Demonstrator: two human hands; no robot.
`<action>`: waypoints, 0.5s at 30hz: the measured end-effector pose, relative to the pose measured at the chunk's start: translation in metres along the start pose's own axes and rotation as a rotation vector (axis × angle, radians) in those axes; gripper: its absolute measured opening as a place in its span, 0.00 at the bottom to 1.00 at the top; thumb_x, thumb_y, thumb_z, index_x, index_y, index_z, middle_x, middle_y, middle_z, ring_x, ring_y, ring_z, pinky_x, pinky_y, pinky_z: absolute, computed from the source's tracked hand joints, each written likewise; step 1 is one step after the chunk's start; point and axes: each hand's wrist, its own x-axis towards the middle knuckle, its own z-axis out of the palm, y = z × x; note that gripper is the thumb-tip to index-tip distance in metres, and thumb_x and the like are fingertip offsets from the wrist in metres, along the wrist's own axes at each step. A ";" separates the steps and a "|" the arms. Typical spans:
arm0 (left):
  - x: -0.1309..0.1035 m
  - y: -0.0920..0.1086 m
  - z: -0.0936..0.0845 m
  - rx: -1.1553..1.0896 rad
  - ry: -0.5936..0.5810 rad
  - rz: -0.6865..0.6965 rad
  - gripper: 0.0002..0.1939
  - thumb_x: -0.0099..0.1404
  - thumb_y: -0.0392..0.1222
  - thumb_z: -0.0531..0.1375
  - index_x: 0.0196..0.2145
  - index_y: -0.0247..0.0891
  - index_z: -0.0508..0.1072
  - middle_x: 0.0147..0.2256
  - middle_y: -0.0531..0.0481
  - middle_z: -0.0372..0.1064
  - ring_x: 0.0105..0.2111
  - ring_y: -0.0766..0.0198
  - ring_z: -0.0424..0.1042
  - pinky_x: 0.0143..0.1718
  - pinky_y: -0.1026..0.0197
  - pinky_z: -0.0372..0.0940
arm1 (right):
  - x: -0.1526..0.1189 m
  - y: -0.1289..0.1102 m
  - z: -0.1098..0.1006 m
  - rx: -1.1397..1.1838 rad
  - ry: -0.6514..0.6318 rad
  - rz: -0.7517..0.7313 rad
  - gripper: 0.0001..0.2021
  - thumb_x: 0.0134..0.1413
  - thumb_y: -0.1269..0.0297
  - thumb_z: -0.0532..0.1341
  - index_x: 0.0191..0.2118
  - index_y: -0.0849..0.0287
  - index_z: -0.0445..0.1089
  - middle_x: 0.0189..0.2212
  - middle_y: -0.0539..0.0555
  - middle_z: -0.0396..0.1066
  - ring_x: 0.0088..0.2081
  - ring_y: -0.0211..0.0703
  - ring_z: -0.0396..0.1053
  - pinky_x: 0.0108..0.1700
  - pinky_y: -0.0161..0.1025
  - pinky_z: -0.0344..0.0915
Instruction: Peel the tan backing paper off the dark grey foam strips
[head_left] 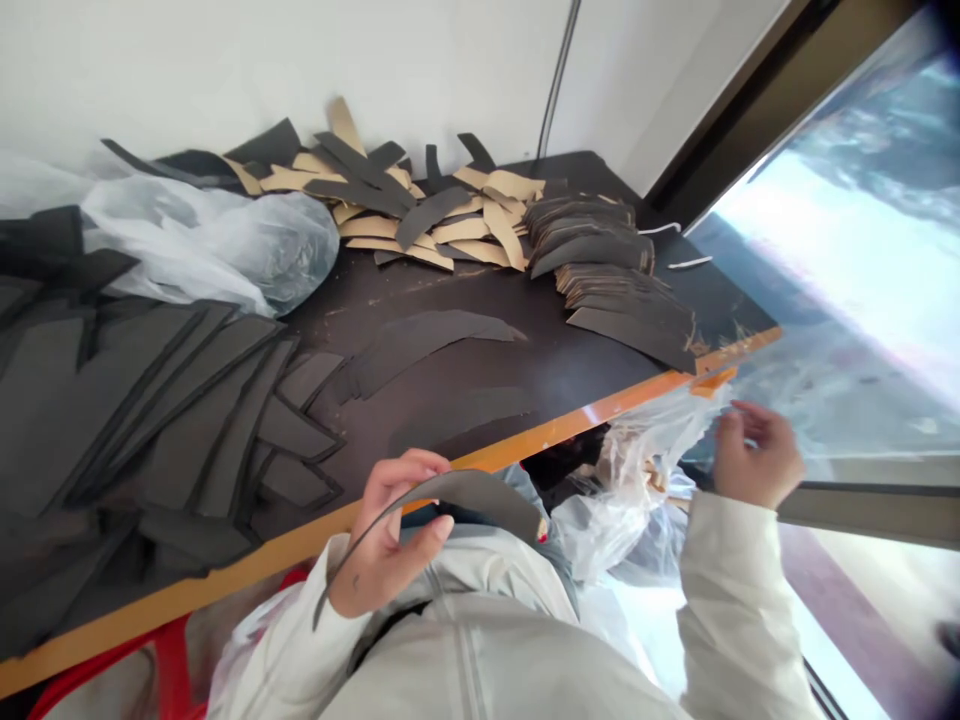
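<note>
My left hand [397, 530] is closed around a curved dark grey strip [487, 495], with the thumb below and the fingers behind. The strip is bowed and extends past both sides of the hand, in front of the table's orange edge. Off to the right, my right hand [757, 455] has its fingers curled together near the table corner. Its fingertips are beside the top of a clear plastic bag [630, 490] hanging at the edge. Whether they grip the film or some small thing cannot be made out. More flat grey strips [427, 345] lie on the dark table.
Large dark pieces [165, 410] overlap across the table's left side, with a clear plastic bag [217, 240] behind them. Mixed black and tan strips [450, 215] are heaped by the wall. Stacked curved strips [630, 300] stand at the right. A red stool [169, 670] sits below the table.
</note>
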 end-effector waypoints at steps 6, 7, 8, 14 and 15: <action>-0.002 0.000 0.008 0.086 0.005 -0.022 0.12 0.68 0.43 0.58 0.47 0.43 0.62 0.45 0.45 0.68 0.39 0.62 0.71 0.38 0.59 0.69 | -0.101 -0.154 -0.002 0.654 -0.976 -0.467 0.26 0.55 0.54 0.65 0.57 0.50 0.60 0.48 0.59 0.69 0.49 0.51 0.70 0.52 0.50 0.69; -0.002 -0.001 0.009 0.106 0.005 -0.022 0.12 0.68 0.43 0.58 0.47 0.42 0.62 0.46 0.45 0.68 0.39 0.62 0.71 0.38 0.59 0.68 | -0.113 -0.168 0.003 0.685 -1.033 -0.473 0.23 0.55 0.56 0.65 0.55 0.51 0.60 0.44 0.56 0.70 0.46 0.47 0.71 0.48 0.46 0.71; -0.001 -0.002 0.010 0.148 0.009 -0.016 0.12 0.68 0.42 0.57 0.48 0.42 0.62 0.46 0.44 0.68 0.41 0.61 0.71 0.38 0.59 0.68 | -0.121 -0.177 0.007 0.710 -1.058 -0.459 0.19 0.57 0.57 0.64 0.52 0.51 0.61 0.39 0.54 0.70 0.41 0.44 0.72 0.44 0.43 0.72; 0.002 -0.001 0.000 0.551 0.189 -0.028 0.29 0.64 0.43 0.62 0.60 0.44 0.58 0.53 0.41 0.64 0.54 0.52 0.64 0.53 0.48 0.62 | -0.106 -0.180 0.022 0.729 -1.003 -0.425 0.11 0.58 0.62 0.63 0.42 0.51 0.60 0.32 0.49 0.67 0.33 0.38 0.69 0.35 0.35 0.70; 0.002 0.000 -0.004 0.478 0.246 -0.078 0.30 0.64 0.44 0.61 0.61 0.45 0.55 0.53 0.41 0.63 0.54 0.53 0.64 0.52 0.49 0.63 | -0.099 -0.180 0.022 0.701 -1.018 -0.455 0.11 0.59 0.62 0.63 0.44 0.51 0.60 0.33 0.49 0.67 0.34 0.38 0.69 0.36 0.35 0.70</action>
